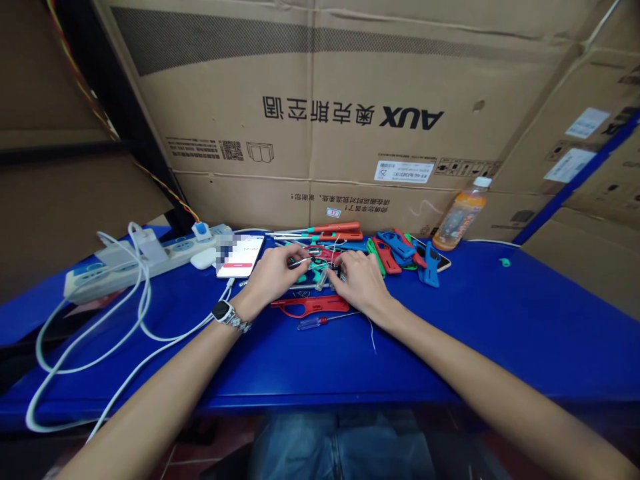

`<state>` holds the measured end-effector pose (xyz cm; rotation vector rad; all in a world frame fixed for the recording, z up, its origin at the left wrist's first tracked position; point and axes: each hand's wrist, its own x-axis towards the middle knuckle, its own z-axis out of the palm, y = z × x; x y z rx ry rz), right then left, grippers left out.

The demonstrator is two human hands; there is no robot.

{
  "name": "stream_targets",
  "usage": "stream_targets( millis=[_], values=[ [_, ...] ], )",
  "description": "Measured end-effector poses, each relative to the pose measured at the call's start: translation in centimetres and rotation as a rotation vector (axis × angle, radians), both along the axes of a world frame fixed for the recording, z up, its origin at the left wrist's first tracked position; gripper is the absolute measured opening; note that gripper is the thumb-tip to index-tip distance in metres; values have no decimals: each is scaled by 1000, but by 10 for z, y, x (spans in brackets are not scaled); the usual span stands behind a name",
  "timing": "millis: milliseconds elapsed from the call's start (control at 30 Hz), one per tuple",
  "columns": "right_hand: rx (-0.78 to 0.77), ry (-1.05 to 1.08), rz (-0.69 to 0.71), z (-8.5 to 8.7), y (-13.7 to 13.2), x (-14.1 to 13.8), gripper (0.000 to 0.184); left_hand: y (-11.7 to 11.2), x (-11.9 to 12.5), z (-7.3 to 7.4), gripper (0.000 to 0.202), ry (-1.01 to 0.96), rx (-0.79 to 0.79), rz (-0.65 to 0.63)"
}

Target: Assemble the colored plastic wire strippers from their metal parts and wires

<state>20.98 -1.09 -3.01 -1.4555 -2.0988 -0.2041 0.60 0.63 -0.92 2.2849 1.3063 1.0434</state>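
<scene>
At the left of the frame, a white power strip and a phone lie on the blue table. In the middle, the left hand and the right hand pinch a small teal and red part between their fingertips. A red plastic piece lies just below. Right of that sit colorful plastic pieces and an orange bottle. The hands seem to be fitting tiny bits together, which needs a careful, steady grip.
</scene>
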Motion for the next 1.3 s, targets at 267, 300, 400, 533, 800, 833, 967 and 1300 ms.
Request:
stream_targets(
  millis=[267,300,400,533,800,833,967,1300],
  values=[
    [-98,153,46,4,11,-4,17,-1,0,2,17,21,3,-8],
    [-123,199,74,6,11,-4,17,-1,0,3,18,22,-3,-3],
    [-188,322,199,11,10,0,18,-1,-3,5,20,17,-13,-5],
    [-238,424,358,15,10,11,16,-1,-4,4,20,12,-10,-33],
    [-219,484,268,12,9,11,5,-1,-2,2,16,52,11,-80],
    [-205,485,257,12,8,9,4,-2,-1,2,15,66,9,-83],
    [-264,516,322,17,7,9,7,-4,-1,5,14,92,4,-80],
    [-348,462,359,23,4,14,11,-2,-5,-1,14,159,21,-104]
  ],
)
